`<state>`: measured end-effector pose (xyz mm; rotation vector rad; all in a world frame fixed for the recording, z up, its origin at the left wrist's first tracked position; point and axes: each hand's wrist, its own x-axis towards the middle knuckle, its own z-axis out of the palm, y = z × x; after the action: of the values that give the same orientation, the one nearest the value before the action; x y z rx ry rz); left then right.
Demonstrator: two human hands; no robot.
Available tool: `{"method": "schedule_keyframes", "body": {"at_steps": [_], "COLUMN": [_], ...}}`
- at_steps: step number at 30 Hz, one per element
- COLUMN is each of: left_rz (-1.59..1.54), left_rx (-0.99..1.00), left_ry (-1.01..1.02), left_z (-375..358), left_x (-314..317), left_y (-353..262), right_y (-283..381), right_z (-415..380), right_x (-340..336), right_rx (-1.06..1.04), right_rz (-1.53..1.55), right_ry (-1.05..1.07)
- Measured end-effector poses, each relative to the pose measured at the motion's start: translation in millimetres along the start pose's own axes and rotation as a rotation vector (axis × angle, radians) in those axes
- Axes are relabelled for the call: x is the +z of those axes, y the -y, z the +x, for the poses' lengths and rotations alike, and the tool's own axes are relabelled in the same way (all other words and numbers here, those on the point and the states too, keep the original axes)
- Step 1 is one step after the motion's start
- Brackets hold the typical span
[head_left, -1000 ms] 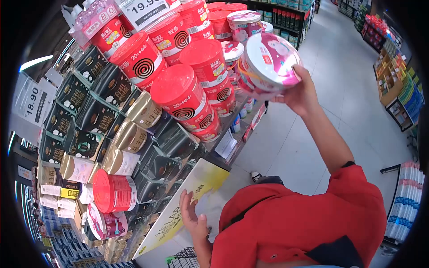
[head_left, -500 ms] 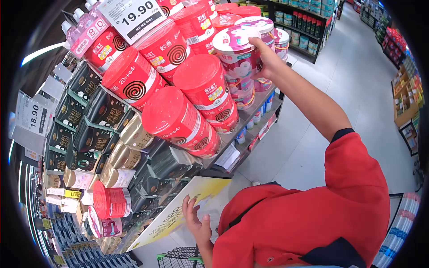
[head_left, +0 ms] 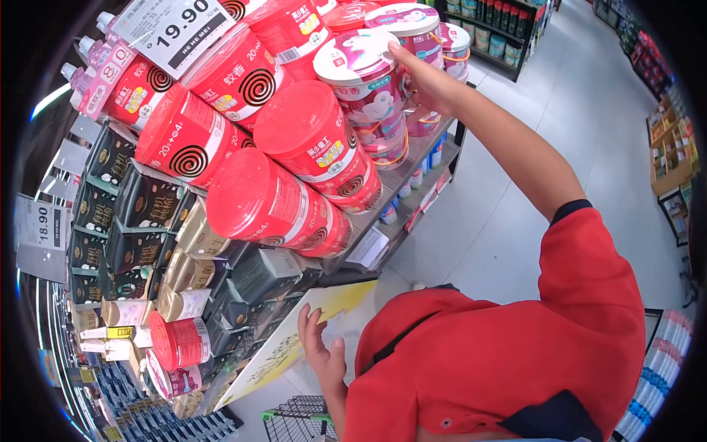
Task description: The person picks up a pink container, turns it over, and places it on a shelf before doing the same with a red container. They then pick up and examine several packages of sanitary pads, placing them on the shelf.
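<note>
My right hand (head_left: 427, 82) grips the side of a pink and white mosquito coil tub (head_left: 366, 92). Its thumb lies at the edge of the white lid, while the other fingers are partly hidden behind the tub. This tub sits on top of a similar pink tub (head_left: 386, 149). Directly to its left stand stacked red mosquito coil tubs (head_left: 298, 125) with black spirals on their sides. Lower down, my left hand (head_left: 322, 352) hangs in the air with fingers apart, holding nothing, beside a yellow and white sign board (head_left: 317, 313).
Dark packs (head_left: 151, 195) fill the display at left, under a price tag (head_left: 173, 29) reading 19.90. A wire shopping basket or cart (head_left: 298, 416) is at the bottom. Grey floor (head_left: 508, 199) runs along the aisle, with more shelving (head_left: 504, 33) at the back.
The view has shifted, so the display sits further left in it. My right hand keeps its hold on the pink and white tub. My left hand remains open in nearly the same place.
</note>
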<state>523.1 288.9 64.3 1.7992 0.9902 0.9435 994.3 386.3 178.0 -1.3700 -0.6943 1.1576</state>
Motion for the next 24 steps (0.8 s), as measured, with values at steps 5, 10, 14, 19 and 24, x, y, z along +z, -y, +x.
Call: {"method": "schedule_keyframes", "body": {"at_steps": [5, 10, 14, 19, 24], "left_rz": [0.010, 0.064, 0.074, 0.081, 0.084], "left_rx": [0.011, 0.021, 0.002, -0.009, -0.008], "left_ry": [0.045, 0.071, 0.069, 0.033, 0.041], "left_z": [8.1, 9.6, 6.5, -0.7, -5.9], "left_x": [5.1, 7.5, 6.1, 1.1, -12.2], "left_y": [2.9, 4.4, 2.1, 4.8, 4.1], "right_y": [-44.1, -52.1, -45.3, -57.6, -88.0], "right_z": [15.0, 21.3, 20.9, 30.6, 63.7], "right_x": [-7.6, 7.3, 15.5, 11.9, -8.0], "right_rx": [-0.663, -0.621, -0.479, -0.602, -0.913], "right_rz": [-0.743, -0.991, -1.063, -1.103, -1.039], "right_ry": [-0.205, -0.492, -0.497, -0.567, -0.567]}}
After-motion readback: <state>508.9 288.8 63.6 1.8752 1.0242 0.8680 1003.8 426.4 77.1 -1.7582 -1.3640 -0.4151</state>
